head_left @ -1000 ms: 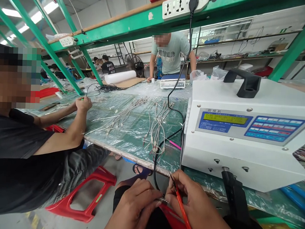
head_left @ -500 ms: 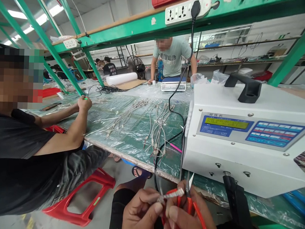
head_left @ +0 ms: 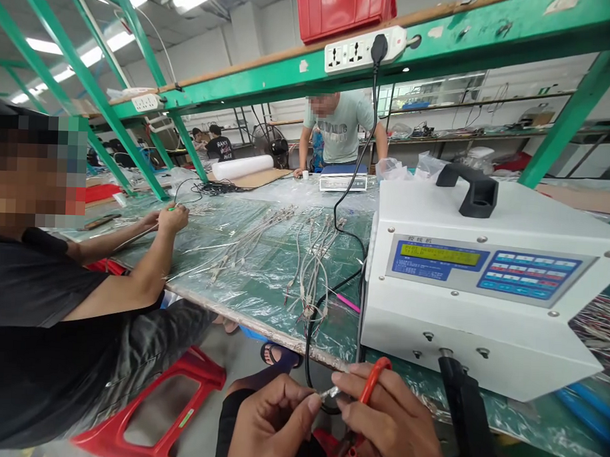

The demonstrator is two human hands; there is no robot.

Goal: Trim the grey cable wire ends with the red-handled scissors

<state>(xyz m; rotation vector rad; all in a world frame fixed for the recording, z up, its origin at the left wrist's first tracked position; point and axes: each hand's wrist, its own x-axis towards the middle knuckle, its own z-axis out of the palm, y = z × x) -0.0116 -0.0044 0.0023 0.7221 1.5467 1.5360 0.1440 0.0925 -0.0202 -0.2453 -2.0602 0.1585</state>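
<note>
noting the hands at the lower edge of the head view. left hand (head_left: 273, 421): thumb and fingers (head_left: 306, 403) pressed together, pinching a short silver wire end (head_left: 330, 392) that points toward the right hand. right hand (head_left: 388, 418): fingers (head_left: 374, 397) closed around red-handled snips (head_left: 374, 374), with the red loop standing up past the knuckles and the lower part of the tool dark and partly hidden by the hand. silver end sits just beside the right fingers, below the desk edge and above the lap. black cable (head_left: 307, 368) drops from the desk and loops behind the hands; cannot tell if it joins the silver end.

desk (head_left: 251, 323): green top under clear plastic film, carrying loose bundles of grey wire harnesses (head_left: 311, 275), a pink marker (head_left: 347, 302) and a white wire-twisting machine (head_left: 483, 295). machine has a lit yellow display, blue keypad and black carry handle (head_left: 469, 191), and stands near the right hand. power strip (head_left: 364, 49) sits on the green shelf (head_left: 442, 26) overhead, with a black plug in it. seated co-worker (head_left: 33, 279) at left, hand (head_left: 172, 217) resting on the desk. standing co-worker (head_left: 338, 126) across the desk, hand (head_left: 299, 173) on its surface. red stool (head_left: 148, 410) on the floor below.
</note>
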